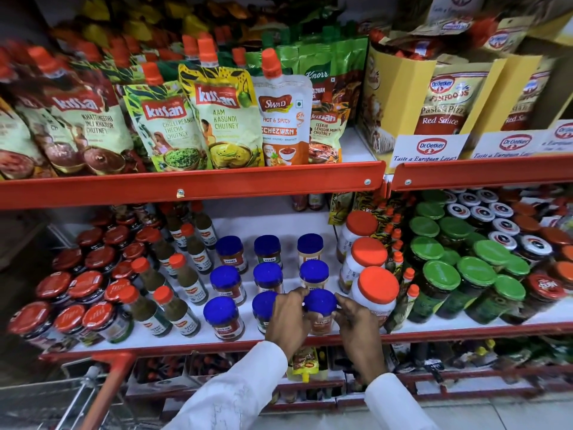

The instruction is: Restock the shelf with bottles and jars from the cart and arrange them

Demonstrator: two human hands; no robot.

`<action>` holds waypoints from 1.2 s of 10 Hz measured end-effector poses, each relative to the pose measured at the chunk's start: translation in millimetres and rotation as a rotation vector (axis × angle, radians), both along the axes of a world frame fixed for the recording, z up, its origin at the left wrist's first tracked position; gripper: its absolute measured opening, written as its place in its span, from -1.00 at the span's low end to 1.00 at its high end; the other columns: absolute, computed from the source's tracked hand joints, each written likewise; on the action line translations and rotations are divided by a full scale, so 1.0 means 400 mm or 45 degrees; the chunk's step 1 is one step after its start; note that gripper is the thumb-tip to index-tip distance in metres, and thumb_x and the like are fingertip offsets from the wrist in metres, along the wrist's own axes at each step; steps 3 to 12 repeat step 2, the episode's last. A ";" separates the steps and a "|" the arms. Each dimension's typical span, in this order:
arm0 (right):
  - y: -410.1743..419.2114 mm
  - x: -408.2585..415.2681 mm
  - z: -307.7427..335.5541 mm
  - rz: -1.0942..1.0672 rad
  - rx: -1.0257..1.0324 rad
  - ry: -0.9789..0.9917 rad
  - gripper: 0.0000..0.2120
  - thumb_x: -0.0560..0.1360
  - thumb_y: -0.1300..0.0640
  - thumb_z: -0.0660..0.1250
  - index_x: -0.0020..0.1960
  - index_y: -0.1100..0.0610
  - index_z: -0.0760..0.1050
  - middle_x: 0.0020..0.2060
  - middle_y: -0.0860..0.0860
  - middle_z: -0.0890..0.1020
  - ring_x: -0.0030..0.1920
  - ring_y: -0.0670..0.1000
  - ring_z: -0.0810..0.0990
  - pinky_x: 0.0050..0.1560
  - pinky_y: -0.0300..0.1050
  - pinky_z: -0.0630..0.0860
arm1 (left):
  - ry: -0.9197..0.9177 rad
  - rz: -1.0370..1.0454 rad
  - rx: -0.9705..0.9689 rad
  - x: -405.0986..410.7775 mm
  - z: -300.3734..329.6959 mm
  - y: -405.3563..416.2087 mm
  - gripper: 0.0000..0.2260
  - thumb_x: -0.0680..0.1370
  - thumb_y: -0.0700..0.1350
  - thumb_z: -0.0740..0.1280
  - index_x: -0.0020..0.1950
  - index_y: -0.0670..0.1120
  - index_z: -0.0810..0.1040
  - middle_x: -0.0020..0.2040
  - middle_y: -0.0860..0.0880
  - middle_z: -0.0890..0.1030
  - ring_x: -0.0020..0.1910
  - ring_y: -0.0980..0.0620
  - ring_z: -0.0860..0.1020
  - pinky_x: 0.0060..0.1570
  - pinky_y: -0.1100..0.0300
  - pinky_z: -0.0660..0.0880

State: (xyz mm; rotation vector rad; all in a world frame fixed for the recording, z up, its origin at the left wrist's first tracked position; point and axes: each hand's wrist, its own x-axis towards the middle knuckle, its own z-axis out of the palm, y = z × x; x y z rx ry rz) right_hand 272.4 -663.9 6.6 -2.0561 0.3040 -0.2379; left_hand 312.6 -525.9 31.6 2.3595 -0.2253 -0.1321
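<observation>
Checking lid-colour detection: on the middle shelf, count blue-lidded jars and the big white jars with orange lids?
Blue-lidded jars: 9, in three rows of three; both hands, left hand and right hand, grip the front-right one.
Large white jars with orange lids: 3.
Total: 12

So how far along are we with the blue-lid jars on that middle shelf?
Mostly done: the blue-lid jars stand in three columns of three, eight of them already in place, such as the front-left jar. In hand: the left hand and right hand both grip the front-right jar, setting it at the shelf edge. Left: releasing and aligning it. The cart contents are not visible.
</observation>
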 end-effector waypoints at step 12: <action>0.002 -0.007 -0.006 -0.004 0.020 0.006 -0.58 0.48 0.36 0.35 0.31 0.13 0.50 0.18 0.05 0.64 0.14 -0.01 0.62 0.11 -0.16 0.50 | -0.001 0.009 0.029 -0.004 0.002 0.000 -0.64 0.45 -0.21 0.45 0.21 -0.01 0.55 0.02 0.00 0.70 -0.06 0.06 0.64 -0.02 0.08 0.64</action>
